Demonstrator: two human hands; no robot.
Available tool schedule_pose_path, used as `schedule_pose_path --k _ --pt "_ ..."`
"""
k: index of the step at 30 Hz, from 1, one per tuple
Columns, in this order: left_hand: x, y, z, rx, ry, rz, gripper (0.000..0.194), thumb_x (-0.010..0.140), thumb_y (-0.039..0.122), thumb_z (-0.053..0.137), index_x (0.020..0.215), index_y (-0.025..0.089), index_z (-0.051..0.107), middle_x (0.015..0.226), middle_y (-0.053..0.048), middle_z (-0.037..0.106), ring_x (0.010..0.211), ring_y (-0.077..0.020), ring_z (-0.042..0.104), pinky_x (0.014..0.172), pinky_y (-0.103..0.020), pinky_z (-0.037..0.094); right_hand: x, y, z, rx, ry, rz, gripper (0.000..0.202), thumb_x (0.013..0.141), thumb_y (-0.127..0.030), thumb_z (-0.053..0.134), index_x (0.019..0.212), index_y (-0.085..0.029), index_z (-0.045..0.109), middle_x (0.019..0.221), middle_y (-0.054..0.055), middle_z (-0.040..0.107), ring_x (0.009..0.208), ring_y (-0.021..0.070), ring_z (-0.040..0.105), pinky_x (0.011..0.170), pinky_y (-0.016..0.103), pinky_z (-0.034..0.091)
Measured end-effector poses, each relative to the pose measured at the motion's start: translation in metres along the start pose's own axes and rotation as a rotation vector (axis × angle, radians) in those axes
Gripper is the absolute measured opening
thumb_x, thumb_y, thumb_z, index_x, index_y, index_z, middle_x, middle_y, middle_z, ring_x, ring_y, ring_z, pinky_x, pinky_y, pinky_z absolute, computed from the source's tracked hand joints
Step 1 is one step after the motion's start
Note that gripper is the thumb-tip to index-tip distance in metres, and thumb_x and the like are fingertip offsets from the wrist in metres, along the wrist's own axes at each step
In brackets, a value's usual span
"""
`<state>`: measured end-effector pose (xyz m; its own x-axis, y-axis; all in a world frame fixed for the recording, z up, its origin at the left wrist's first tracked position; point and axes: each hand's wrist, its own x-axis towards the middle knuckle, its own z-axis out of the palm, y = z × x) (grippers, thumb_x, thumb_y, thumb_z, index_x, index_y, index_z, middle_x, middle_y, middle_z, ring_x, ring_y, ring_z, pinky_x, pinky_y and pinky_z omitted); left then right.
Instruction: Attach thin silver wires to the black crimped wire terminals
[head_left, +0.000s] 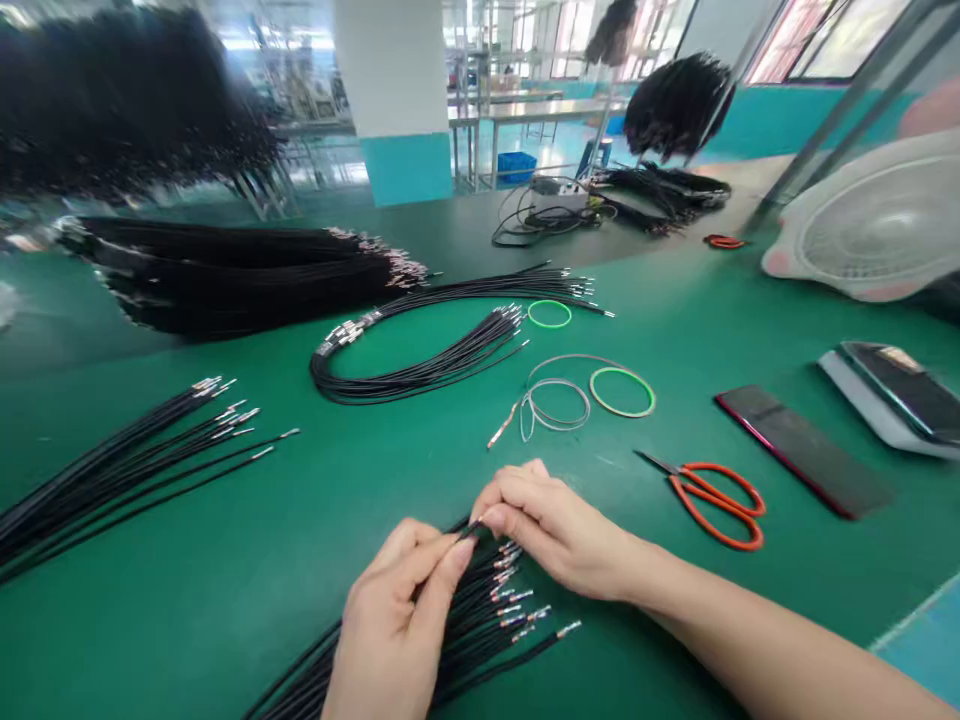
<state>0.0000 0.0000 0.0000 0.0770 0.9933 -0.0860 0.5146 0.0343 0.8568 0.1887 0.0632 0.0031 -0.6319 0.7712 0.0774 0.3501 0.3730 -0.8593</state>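
My left hand [401, 610] pinches a black cable between thumb and fingers, low in the middle of the head view. Close on its right, my right hand [551, 520] has its fingertips closed at the tip of the same cable. The two hands nearly touch. Under and beside them lies a bundle of black cables [472, 625] with silvery metal ends pointing right. Further back, a curved bundle of black cables [405, 372] rests on the green table [315, 500]. Another black bundle [127, 470] enters from the left edge.
Orange-handled scissors [716, 500] lie to the right, beside a dark red-edged phone [802, 448]. Green rings [622, 392] and a coiled thin wire [559, 405] sit ahead. A thick cable pile [247, 270] is at the back left, a white fan [885, 220] at the right.
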Motion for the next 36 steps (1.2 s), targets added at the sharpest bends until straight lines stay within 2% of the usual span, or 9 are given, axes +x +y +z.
schedule_pose_path --k 4,9,16,21,27,30,33,36 --pt "0.003 0.000 0.005 0.000 0.017 0.011 0.029 0.094 0.038 0.049 0.073 0.025 0.064 0.076 0.002 0.050 0.074 -0.0144 0.049 0.071 -0.026 0.035 0.001 -0.004 -0.003 0.021 0.001 0.027 0.038 0.103 -0.038 0.029 0.094 -0.020 0.061 0.084 0.000 0.065 0.088 0.0158 0.058 0.098 0.036 0.028" --pt "0.001 -0.001 0.005 0.021 0.013 0.036 0.029 0.093 0.038 0.050 0.074 0.024 0.065 0.076 0.001 0.051 0.074 -0.0151 0.050 0.070 -0.027 0.037 0.001 -0.007 -0.002 0.000 0.048 0.007 0.039 0.102 -0.039 0.033 0.078 -0.019 0.057 0.075 -0.001 0.061 0.078 0.0146 0.054 0.090 0.033 0.032" --pt "0.001 -0.005 0.002 0.105 0.025 0.133 0.025 0.094 0.034 0.049 0.081 0.024 0.068 0.076 0.001 0.054 0.072 -0.0136 0.054 0.067 -0.025 0.040 0.001 -0.008 0.002 -0.024 0.036 0.026 0.034 0.101 -0.032 0.037 0.075 -0.018 0.056 0.070 -0.003 0.058 0.071 0.0127 0.050 0.086 0.032 0.033" --pt "0.001 -0.005 0.004 0.103 0.025 0.161 0.023 0.094 0.032 0.049 0.090 0.023 0.070 0.078 0.001 0.055 0.074 -0.0131 0.055 0.068 -0.025 0.041 0.000 -0.008 0.006 -0.018 0.101 -0.040 0.028 0.098 -0.027 0.043 0.072 -0.019 0.051 0.065 -0.003 0.056 0.066 0.0125 0.048 0.079 0.029 0.036" --pt "0.003 0.001 0.004 0.096 0.035 0.110 0.023 0.094 0.034 0.049 0.099 0.025 0.069 0.079 0.001 0.052 0.074 -0.0140 0.052 0.069 -0.026 0.041 0.000 -0.008 0.009 -0.033 0.134 -0.042 0.027 0.096 -0.026 0.045 0.071 -0.019 0.050 0.064 -0.003 0.056 0.064 0.0126 0.047 0.076 0.029 0.036" --pt "0.007 -0.001 -0.001 0.099 -0.020 0.005 0.024 0.088 0.040 0.056 0.104 0.027 0.067 0.087 0.000 0.055 0.073 -0.0152 0.051 0.066 -0.027 0.041 0.001 -0.008 0.010 -0.041 0.134 -0.010 0.029 0.097 -0.027 0.044 0.070 -0.019 0.052 0.063 -0.003 0.056 0.064 0.0125 0.046 0.077 0.029 0.036" --pt "0.011 -0.004 -0.007 0.172 -0.123 -0.102 0.025 0.078 0.043 0.067 0.096 0.026 0.069 0.090 0.000 0.059 0.069 -0.0160 0.049 0.064 -0.029 0.040 0.003 -0.007 0.010 -0.029 0.125 0.034 0.032 0.097 -0.032 0.044 0.070 -0.019 0.056 0.061 -0.004 0.056 0.062 0.0124 0.046 0.081 0.031 0.036" --pt "0.014 -0.005 -0.012 0.176 -0.188 -0.132 0.020 0.080 0.042 0.064 0.082 0.023 0.071 0.086 -0.001 0.062 0.074 -0.0179 0.053 0.069 -0.029 0.039 0.004 -0.005 0.007 0.011 0.097 0.066 0.040 0.099 -0.041 0.041 0.072 -0.019 0.061 0.063 -0.002 0.059 0.067 0.0137 0.051 0.086 0.033 0.035"
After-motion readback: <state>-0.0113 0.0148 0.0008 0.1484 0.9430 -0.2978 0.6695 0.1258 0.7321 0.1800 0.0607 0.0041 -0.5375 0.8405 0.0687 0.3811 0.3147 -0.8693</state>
